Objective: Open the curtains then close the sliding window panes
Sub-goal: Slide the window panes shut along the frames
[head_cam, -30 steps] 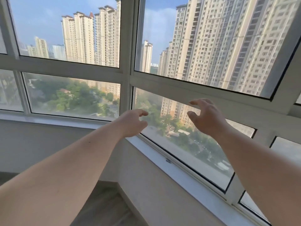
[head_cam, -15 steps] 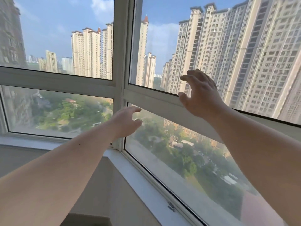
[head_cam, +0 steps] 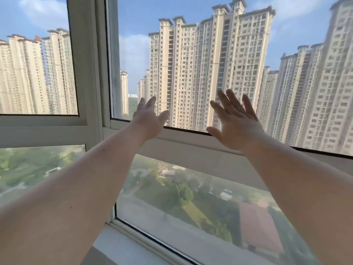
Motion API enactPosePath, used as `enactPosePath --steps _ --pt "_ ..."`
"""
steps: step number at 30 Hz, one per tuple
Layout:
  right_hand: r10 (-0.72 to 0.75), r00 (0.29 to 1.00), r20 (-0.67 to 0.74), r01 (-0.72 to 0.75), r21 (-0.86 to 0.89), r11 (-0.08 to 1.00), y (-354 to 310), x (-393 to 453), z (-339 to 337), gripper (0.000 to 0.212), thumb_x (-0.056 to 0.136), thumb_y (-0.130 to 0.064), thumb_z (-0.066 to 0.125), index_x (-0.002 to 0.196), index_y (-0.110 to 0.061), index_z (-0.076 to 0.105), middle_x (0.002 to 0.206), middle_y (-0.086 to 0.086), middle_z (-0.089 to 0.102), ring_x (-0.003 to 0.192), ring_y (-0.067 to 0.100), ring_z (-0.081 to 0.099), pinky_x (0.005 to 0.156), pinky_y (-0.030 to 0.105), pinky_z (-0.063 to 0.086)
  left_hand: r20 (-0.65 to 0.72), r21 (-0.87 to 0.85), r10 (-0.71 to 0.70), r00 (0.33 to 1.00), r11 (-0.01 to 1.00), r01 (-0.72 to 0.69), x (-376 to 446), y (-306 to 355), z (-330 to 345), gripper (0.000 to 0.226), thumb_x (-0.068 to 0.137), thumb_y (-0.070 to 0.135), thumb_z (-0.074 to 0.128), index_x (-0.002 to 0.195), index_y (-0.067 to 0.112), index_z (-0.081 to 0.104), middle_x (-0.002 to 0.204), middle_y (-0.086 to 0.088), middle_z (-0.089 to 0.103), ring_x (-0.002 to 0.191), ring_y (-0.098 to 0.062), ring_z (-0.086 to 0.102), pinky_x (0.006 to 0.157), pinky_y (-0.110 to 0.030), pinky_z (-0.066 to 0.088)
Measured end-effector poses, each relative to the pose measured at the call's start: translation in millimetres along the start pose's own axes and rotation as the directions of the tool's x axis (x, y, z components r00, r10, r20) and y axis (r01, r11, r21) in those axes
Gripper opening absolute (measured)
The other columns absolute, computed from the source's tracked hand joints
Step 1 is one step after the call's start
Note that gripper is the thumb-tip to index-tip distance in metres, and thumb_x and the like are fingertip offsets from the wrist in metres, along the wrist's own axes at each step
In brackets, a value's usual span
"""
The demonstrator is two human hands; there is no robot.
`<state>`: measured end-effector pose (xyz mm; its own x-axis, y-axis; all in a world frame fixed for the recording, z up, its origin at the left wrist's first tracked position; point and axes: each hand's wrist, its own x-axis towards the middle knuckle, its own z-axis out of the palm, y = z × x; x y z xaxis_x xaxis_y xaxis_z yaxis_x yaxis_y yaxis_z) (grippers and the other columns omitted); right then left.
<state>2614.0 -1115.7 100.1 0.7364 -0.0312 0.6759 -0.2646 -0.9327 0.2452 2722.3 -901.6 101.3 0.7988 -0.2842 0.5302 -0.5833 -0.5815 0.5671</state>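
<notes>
Both hands have risen since half a second ago, from the white crossbar up onto the upper glass, and the fingers that were curled are now spread.

I see a white-framed corner window filling the view, with pale tower blocks and blue sky beyond. I see no curtain anywhere, so I judge that first step is finished and the window step is in hand.

Largest is the upper right pane [head_cam: 191, 69], running from the corner post [head_cam: 89, 73] to the right edge of the frame. Under it lies the horizontal crossbar [head_cam: 191, 148], then a lower pane [head_cam: 191, 197] over trees and a red roof, then the sill [head_cam: 122, 247] at the bottom edge. Left of the post sits the upper left pane [head_cam: 36, 60].

My left hand [head_cam: 148, 121] reaches near the lower left corner of the upper right pane, fingers straight and loosely spread, holding nothing. My right hand [head_cam: 236, 125] is beside it, nearer the middle of the bottom edge, palm forward, fingers fanned wide, also empty.

Next, I judge, the palms must press flat and push the pane sideways along its track.

I cannot tell whether either palm touches the glass. Which pane slides, any gap, handle or latch, and the top of the frame are not visible.
</notes>
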Motion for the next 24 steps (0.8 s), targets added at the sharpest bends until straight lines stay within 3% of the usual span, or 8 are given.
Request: enactPosePath --steps 4,8,14,24 --pt "0.057 0.996 -0.061 -0.066 -0.146 0.987 -3 -2 21 0.069 0.090 -0.061 0.013 0.148 -0.030 -0.008 0.148 -0.012 -0.031 0.133 0.007 -0.038 0.106 0.040 -0.030 0.102 0.013 0.039 0.994 0.999 -0.041 32 -11 23 0.070 0.092 0.052 0.030 0.145 0.022 -0.004 0.154 -0.008 -0.013 0.141 -0.028 -0.003 0.113 -0.045 0.008" --pt "0.066 0.994 -0.092 -0.083 -0.205 0.975 -3 0 23 0.067 0.090 -0.059 0.010 0.149 -0.031 -0.005 0.150 -0.013 -0.027 0.134 0.005 -0.035 0.108 0.039 -0.027 0.187 0.014 0.036 0.982 0.999 -0.040 42 -4 59 0.077 0.090 0.057 0.025 0.143 0.019 -0.015 0.151 -0.015 -0.022 0.139 -0.031 -0.011 0.112 -0.046 0.002" --pt "0.044 0.994 -0.104 -0.068 -0.241 0.968 2 -2 25 0.065 0.093 -0.058 0.012 0.149 -0.030 -0.006 0.150 -0.011 -0.026 0.134 0.006 -0.033 0.109 0.039 -0.026 0.060 0.034 -0.017 0.998 0.999 0.015 43 10 85 0.083 0.089 0.058 0.025 0.140 0.013 -0.021 0.148 -0.021 -0.026 0.138 -0.033 -0.017 0.110 -0.046 -0.004" --pt "-0.009 0.992 -0.126 -0.031 -0.307 0.951 35 -29 17 0.066 0.093 -0.058 0.010 0.149 -0.027 -0.004 0.150 -0.009 -0.024 0.137 0.007 -0.028 0.111 0.041 -0.022 0.027 -0.039 -0.067 0.997 0.997 0.068 22 49 103 0.081 0.090 0.056 0.027 0.141 0.012 -0.019 0.148 -0.019 -0.026 0.138 -0.032 -0.018 0.110 -0.047 -0.004"
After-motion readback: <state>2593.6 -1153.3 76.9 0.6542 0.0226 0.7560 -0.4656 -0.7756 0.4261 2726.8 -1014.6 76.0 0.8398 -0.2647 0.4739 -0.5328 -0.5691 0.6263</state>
